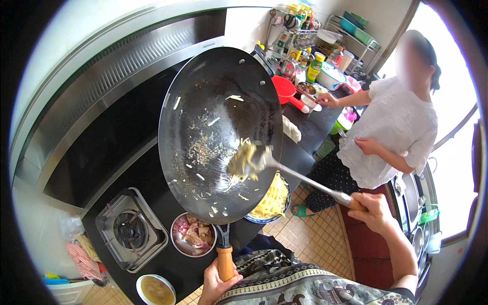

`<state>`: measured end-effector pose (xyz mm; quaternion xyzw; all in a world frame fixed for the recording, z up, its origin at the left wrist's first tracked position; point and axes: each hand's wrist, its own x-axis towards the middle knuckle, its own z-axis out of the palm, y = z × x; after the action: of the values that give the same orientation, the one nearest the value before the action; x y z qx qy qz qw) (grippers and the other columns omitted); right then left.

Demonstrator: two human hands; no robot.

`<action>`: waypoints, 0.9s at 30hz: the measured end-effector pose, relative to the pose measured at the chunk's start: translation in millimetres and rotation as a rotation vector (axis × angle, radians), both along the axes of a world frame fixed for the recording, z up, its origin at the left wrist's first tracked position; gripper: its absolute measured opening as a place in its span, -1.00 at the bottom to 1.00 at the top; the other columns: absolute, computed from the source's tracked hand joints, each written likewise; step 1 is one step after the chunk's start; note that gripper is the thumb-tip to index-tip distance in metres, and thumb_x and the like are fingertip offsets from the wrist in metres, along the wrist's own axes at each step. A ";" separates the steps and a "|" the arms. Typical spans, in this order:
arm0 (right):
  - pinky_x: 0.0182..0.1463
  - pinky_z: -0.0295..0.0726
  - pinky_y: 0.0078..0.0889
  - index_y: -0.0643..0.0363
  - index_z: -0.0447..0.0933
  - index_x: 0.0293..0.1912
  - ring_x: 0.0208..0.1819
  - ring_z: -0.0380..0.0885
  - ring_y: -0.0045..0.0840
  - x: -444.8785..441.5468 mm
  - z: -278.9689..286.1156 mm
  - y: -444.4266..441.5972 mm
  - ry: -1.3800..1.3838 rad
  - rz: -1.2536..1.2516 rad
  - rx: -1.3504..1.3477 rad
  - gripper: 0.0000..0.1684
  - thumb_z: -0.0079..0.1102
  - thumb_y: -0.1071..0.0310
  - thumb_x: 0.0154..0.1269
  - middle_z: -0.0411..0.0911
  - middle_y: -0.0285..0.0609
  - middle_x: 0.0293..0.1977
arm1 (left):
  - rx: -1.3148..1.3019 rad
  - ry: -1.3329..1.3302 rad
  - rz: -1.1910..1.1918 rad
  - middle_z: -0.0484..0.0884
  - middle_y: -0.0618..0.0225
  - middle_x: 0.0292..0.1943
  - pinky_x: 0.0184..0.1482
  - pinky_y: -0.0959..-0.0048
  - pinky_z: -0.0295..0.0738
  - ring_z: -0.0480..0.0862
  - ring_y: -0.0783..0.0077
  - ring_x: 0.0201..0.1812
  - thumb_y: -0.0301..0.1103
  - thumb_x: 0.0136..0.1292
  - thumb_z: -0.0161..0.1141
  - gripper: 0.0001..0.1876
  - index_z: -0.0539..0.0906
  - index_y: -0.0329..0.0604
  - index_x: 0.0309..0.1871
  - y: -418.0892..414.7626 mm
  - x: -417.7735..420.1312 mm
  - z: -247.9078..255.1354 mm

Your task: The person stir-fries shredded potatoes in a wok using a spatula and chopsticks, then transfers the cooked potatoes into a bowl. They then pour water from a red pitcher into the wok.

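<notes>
My left hand (219,280) is closed around the wooden handle of a dark wok (213,114), which is tilted and raised above the counter. My right hand (371,211) grips the wooden end of a metal spatula (305,179). The spatula's blurred head is at the wok's lower right, among a clump of yellowish-green shredded food (244,160). A few pale shreds and brown bits cling to the wok's inside. Partly behind the wok's lower right edge is a patterned bowl of pale yellow strips (272,198). A metal bowl of raw meat pieces (193,234) stands just below the wok.
A gas burner (131,228) is at the lower left, with a white bowl of broth (155,290) near the counter's front edge. A person in a white top (392,118) stands at the right, one hand over small bowls. A red strainer-like utensil (284,89), bottles and racks crowd the back counter.
</notes>
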<state>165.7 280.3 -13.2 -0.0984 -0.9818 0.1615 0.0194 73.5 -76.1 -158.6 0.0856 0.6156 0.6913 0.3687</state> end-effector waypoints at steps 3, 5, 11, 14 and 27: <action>-0.43 0.42 -0.39 0.21 0.46 -0.19 -0.53 0.45 -0.31 -18.2 -0.8 -12.5 0.132 -0.095 -0.038 -0.62 0.30 0.31 -0.03 0.41 -0.12 -0.56 | -0.005 0.062 -0.018 0.54 0.36 -0.50 -0.30 0.59 0.47 0.56 0.60 -0.44 -0.56 -0.12 0.38 -0.64 0.43 -0.28 -0.27 -2.5 1.0 -4.9; -0.42 0.40 -0.41 0.22 0.44 -0.20 -0.53 0.43 -0.34 -38.7 -10.3 -18.7 0.170 -0.136 -0.109 -0.66 0.27 0.31 0.02 0.41 -0.09 -0.54 | -0.008 0.066 0.005 0.54 0.36 -0.51 -0.31 0.58 0.48 0.55 0.60 -0.45 -0.57 -0.13 0.39 -0.63 0.43 -0.28 -0.27 -8.9 4.6 -4.6; -0.44 0.41 -0.37 0.21 0.43 -0.26 -0.54 0.44 -0.28 -22.2 -31.3 -33.8 0.078 -0.154 -0.152 -0.70 0.27 0.31 0.02 0.42 -0.06 -0.54 | -0.064 0.143 -0.049 0.54 0.34 -0.51 -0.29 0.55 0.48 0.56 0.60 -0.45 -0.61 -0.13 0.37 -0.62 0.41 -0.30 -0.25 -11.6 5.5 -4.0; -0.41 0.43 -0.35 0.22 0.41 -0.31 -0.50 0.47 -0.22 2.0 -30.6 -41.5 -0.061 -0.166 -0.148 -0.70 0.26 0.27 0.02 0.42 -0.05 -0.55 | 0.000 0.089 -0.017 0.57 0.33 -0.52 -0.30 0.57 0.47 0.56 0.62 -0.46 -0.42 -0.10 0.40 -0.61 0.44 -0.30 -0.24 -14.3 8.3 -10.2; -0.36 0.50 -0.30 0.24 0.49 -0.29 -0.46 0.53 -0.17 46.1 8.2 -38.0 -0.191 -0.224 -0.009 -0.64 0.32 0.31 -0.14 0.51 -0.01 -0.49 | -0.055 0.148 -0.026 0.58 0.34 -0.51 -0.29 0.56 0.50 0.61 0.58 -0.44 -0.41 -0.10 0.40 -0.59 0.44 -0.31 -0.21 -12.0 5.8 -17.1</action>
<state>211.8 242.3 -5.0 -0.2221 -0.9613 0.1526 -0.0569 79.2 -88.1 -175.8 0.1341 0.6586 0.6612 0.3332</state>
